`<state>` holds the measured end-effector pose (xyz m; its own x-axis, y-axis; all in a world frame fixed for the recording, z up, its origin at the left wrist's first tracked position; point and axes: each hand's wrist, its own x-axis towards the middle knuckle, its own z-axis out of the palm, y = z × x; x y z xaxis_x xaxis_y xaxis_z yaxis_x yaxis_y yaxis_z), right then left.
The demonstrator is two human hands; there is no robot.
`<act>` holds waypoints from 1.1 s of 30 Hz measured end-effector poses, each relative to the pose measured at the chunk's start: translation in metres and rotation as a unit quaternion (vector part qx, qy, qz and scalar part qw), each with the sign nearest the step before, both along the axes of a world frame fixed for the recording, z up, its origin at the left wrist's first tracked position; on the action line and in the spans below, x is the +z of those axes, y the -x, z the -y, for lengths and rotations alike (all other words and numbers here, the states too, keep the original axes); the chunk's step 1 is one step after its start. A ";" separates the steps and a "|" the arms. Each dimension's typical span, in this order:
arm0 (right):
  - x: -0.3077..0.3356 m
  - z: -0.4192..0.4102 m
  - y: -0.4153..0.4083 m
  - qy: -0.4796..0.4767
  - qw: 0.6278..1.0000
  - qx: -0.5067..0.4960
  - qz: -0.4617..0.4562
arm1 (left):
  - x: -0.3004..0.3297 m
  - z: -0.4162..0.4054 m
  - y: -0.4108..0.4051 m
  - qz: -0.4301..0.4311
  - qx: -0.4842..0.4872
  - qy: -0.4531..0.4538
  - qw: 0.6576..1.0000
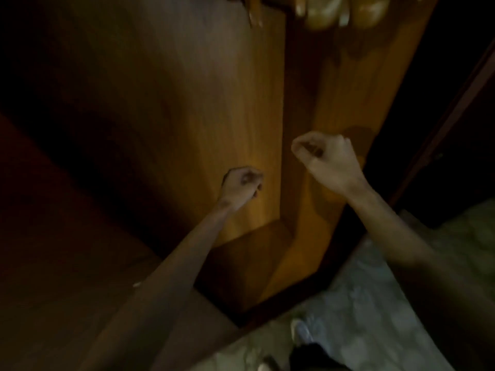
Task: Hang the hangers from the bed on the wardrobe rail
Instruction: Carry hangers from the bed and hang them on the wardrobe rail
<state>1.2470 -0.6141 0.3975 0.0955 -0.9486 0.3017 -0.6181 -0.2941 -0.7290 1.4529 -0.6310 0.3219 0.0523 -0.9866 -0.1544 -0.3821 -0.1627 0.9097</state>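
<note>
Head view, dim and motion-blurred. The person faces an open wooden wardrobe [235, 108], looking down its inner panels to the wardrobe floor [249, 266]. The left hand [242, 184] is raised before the back panel with fingers curled into a loose fist; no object can be made out in it. The right hand [325, 153], higher and somewhat closer to the camera, is likewise curled, thumb against the fingers, apparently holding nothing, though blur prevents certainty. At the top edge, pale wooden shapes, probably hangers [345, 10] already hanging, lie above both hands and slightly to the right; the rail itself cannot be distinguished. Their long axis cannot be read, as only the lower parts show. The right hand lies nearer to them than the left. Light patterned fabric, probably the bed [375, 303], runs along the lower right behind the arms; no hanger is visible on it. Judged from this, the next hanger must be fetched from there.
</note>
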 end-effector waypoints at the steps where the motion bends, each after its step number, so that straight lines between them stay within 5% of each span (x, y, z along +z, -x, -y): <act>1: -0.024 -0.008 0.004 -0.042 0.999 0.002 -0.002 | -0.026 -0.011 0.002 0.008 -0.016 -0.033 0.999; 8: -0.203 -0.089 0.037 -0.315 0.946 -0.040 -0.056 | -0.164 -0.092 0.035 0.070 -0.129 -0.227 0.963; 17: -0.359 -0.254 0.103 -0.564 0.812 -0.150 -0.003 | -0.293 -0.195 0.069 0.218 -0.270 -0.393 0.852; 20: -0.387 -0.317 0.120 -0.597 0.777 -0.200 0.027 | -0.319 -0.223 0.085 0.279 -0.337 -0.431 0.789; 24: -0.410 -0.396 0.136 -0.622 0.735 -0.257 0.082 | -0.359 -0.249 0.108 0.344 -0.418 -0.418 0.729; 29: -0.418 -0.497 0.147 -0.610 0.676 -0.376 0.169 | -0.336 -0.289 0.191 0.392 -0.535 -0.333 0.670; 33: -0.415 -0.577 0.141 -0.585 0.599 -0.482 0.257 | -0.329 -0.330 0.272 0.401 -0.611 -0.289 0.618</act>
